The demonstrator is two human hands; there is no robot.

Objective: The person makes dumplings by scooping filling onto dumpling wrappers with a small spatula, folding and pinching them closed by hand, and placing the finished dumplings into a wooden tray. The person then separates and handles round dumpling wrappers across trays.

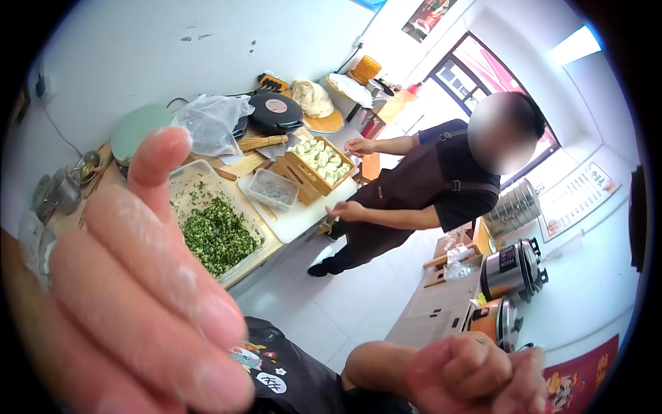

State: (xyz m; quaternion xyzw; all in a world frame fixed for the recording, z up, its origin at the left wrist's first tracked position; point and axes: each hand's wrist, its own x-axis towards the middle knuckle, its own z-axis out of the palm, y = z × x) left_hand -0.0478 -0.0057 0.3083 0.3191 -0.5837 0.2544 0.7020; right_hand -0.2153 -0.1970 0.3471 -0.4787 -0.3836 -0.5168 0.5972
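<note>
My left hand (145, 283) is raised very close to the camera, its fingers apart and loosely bent, with whitish smears on them and no object held. Low on the right, my right hand (465, 369) is curled closed; nothing shows in it, and a tiny green speck sits on a finger. Behind my left hand stands a clear tub (256, 250) of chopped green filling (215, 234), partly hidden by the fingers. Beyond it are a small clear container (274, 189) and a wooden tray (303, 172) of pale dumplings (321, 160).
A co-worker (420, 169) in a dark apron stands beside the dumplings, both hands near the tray. A black round appliance (276, 114), a plastic bag (210, 121) and a dough mass (312, 99) line the wall. Cookers (510, 269) and stacked steamers (512, 207) stand opposite.
</note>
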